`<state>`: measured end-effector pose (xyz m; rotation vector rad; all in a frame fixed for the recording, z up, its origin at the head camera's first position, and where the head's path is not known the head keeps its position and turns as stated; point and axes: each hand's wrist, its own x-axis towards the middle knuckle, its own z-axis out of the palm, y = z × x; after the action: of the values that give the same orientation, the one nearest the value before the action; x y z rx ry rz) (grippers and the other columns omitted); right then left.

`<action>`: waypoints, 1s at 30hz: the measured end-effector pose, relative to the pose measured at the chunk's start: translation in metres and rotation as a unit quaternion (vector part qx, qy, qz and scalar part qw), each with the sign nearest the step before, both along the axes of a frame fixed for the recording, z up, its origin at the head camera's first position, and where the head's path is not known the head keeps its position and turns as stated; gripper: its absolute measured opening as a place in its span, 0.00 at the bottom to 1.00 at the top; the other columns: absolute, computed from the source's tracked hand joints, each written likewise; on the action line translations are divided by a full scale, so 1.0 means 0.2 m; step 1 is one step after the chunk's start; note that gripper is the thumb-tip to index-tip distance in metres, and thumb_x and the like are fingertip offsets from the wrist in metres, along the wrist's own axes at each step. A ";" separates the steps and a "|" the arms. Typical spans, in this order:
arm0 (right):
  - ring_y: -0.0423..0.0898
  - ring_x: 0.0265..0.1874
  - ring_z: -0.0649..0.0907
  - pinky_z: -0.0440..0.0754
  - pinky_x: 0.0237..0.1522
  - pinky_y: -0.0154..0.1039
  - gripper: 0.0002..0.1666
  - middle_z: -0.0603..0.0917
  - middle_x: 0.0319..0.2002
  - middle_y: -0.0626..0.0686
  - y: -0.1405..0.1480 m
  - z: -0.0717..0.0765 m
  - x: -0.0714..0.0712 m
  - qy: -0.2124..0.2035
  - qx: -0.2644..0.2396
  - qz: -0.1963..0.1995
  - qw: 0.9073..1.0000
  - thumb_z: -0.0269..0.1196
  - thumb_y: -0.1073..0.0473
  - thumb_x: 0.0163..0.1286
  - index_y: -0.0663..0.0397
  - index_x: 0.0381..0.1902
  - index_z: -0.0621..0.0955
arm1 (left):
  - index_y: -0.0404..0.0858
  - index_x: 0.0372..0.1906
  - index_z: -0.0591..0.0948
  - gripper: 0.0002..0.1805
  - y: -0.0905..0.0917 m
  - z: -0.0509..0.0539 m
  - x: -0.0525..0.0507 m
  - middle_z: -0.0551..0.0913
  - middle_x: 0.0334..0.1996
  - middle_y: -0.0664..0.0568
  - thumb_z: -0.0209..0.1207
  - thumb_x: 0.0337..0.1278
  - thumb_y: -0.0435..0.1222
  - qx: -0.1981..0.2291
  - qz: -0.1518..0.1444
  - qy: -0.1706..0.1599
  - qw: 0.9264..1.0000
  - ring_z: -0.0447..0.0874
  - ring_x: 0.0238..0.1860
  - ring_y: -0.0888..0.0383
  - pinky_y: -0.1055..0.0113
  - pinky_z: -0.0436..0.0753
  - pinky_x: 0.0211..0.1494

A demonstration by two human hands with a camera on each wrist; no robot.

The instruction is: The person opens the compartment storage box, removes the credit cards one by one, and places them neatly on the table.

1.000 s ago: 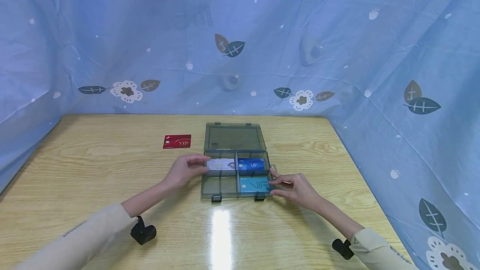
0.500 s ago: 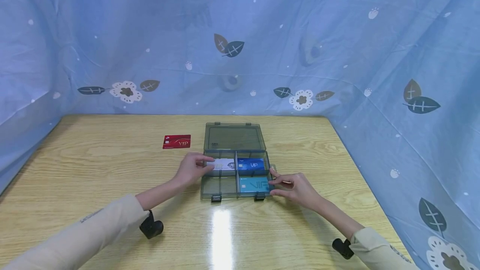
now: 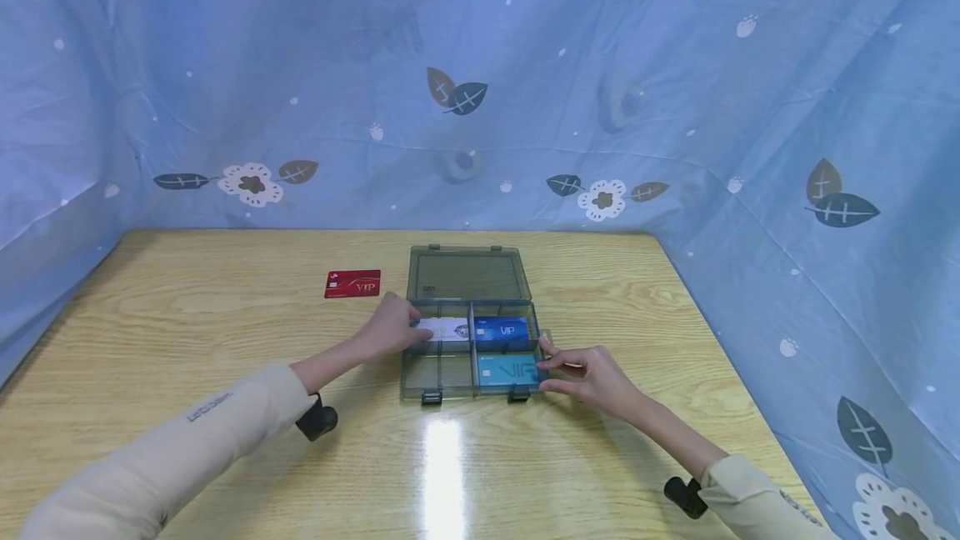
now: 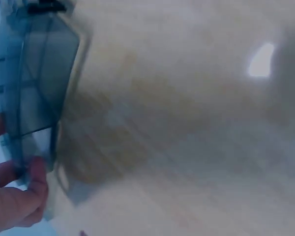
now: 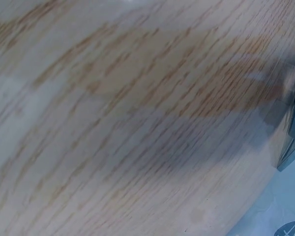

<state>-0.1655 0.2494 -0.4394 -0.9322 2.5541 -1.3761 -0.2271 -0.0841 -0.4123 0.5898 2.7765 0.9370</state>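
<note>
An open grey see-through box [image 3: 437, 372], divided into compartments, stands on the table with its lid [image 3: 471, 275] laid back. My left hand [image 3: 388, 326] lies at its upper left wall, with bent fingers at the edge and a digit over the left end of the white card [image 3: 447, 328]. The left wrist view shows my left fingers [image 4: 37, 172] around a corner of the box [image 4: 46, 73]. My right hand [image 3: 592, 373] holds the right wall beside the teal card [image 3: 508, 370]. A dark blue card [image 3: 501, 329] fills the upper right compartment.
A red card [image 3: 352, 283] lies on the wooden table [image 3: 225, 307], left of the lid. Blue patterned cloth [image 3: 525, 107] hangs behind the table and along its sides. Black wrist cameras [image 3: 317, 418] sit by both sleeves.
My left hand has shifted right and slightly up, reaching farther over the box's left wall, with its fingers more bent. My right hand, the box and the cards have not visibly moved.
</note>
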 end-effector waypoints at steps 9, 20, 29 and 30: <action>0.60 0.55 0.76 0.81 0.44 0.38 0.15 0.76 0.56 0.69 0.00 -0.01 0.00 0.004 0.003 0.002 1.000 0.69 0.62 0.58 0.67 0.41 0.84 | 0.29 0.21 0.75 0.17 0.08 0.07 -0.01 0.71 0.23 0.46 0.66 0.54 0.35 -0.124 0.024 -0.051 0.991 0.65 0.37 0.49 0.58 0.73 0.38; 0.60 0.55 0.76 0.81 0.44 0.37 0.15 0.75 0.56 0.69 0.00 0.00 0.01 0.001 -0.003 0.002 1.000 0.69 0.63 0.58 0.68 0.41 0.84 | 0.20 0.38 0.81 0.13 0.03 0.04 0.01 0.81 0.37 0.35 0.63 0.55 0.30 -0.068 0.023 -0.035 0.997 0.75 0.47 0.41 0.54 0.77 0.50; 0.59 0.55 0.76 0.81 0.44 0.38 0.15 0.76 0.55 0.68 0.00 -0.01 0.01 0.000 -0.001 -0.001 1.000 0.70 0.63 0.57 0.68 0.41 0.84 | 0.23 0.53 0.77 0.22 0.01 0.05 0.08 0.69 0.56 0.28 0.65 0.53 0.29 0.036 0.054 -0.002 0.998 0.62 0.61 0.36 0.45 0.68 0.62; 0.59 0.55 0.76 0.81 0.44 0.38 0.15 0.76 0.55 0.68 0.00 -0.01 0.01 -0.001 -0.002 -0.002 1.000 0.70 0.63 0.57 0.68 0.41 0.84 | 0.22 0.53 0.76 0.23 0.02 0.05 0.08 0.71 0.53 0.29 0.66 0.52 0.28 0.048 0.046 0.003 0.998 0.67 0.58 0.38 0.47 0.71 0.59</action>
<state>-0.1642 0.2500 -0.4411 -0.9264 2.5540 -1.3816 -0.2117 -0.0809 -0.4022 0.4819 2.7973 1.0933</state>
